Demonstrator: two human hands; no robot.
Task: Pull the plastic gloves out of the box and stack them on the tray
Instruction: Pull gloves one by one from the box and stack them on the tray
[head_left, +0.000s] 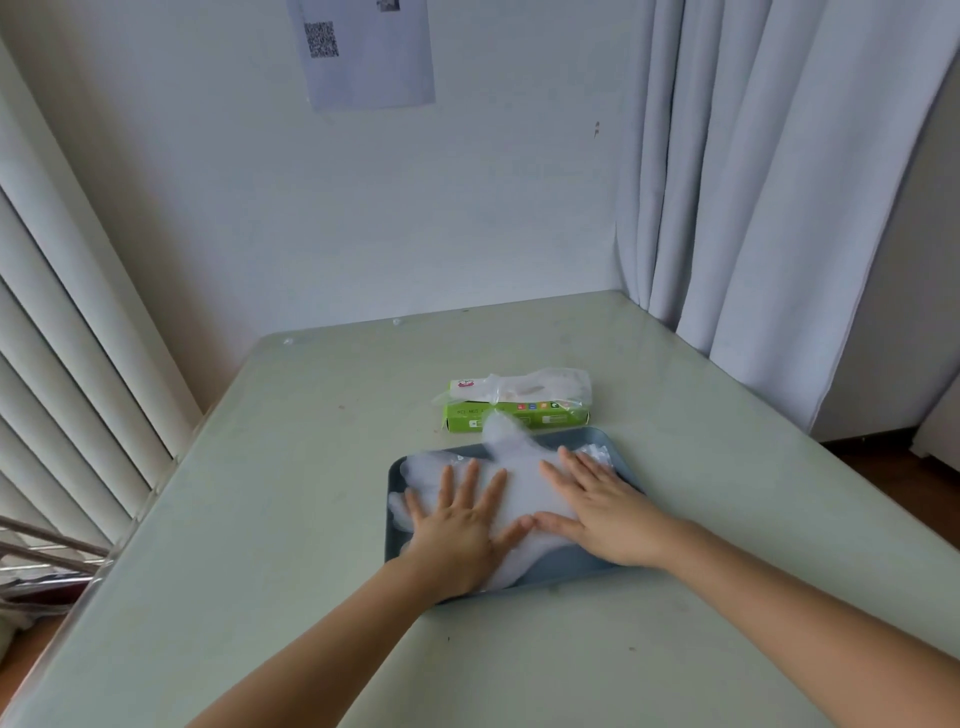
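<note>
A grey-blue tray (582, 566) lies on the pale green table, with a stack of clear plastic gloves (524, 483) spread flat in it. My left hand (460, 525) presses flat on the left part of the stack, fingers straight and spread. My right hand (602, 509) presses flat on the right part, thumb tip near my left thumb. Just behind the tray stands the green glove box (514, 415), with a clear glove (540, 387) sticking out of its top and draped over it.
The table (311, 467) runs back to a white wall. Grey curtains (779, 182) hang at the right, over the table's far right corner. White slatted blinds (62, 338) line the left side. Metal rods (47, 551) stick in from the left edge.
</note>
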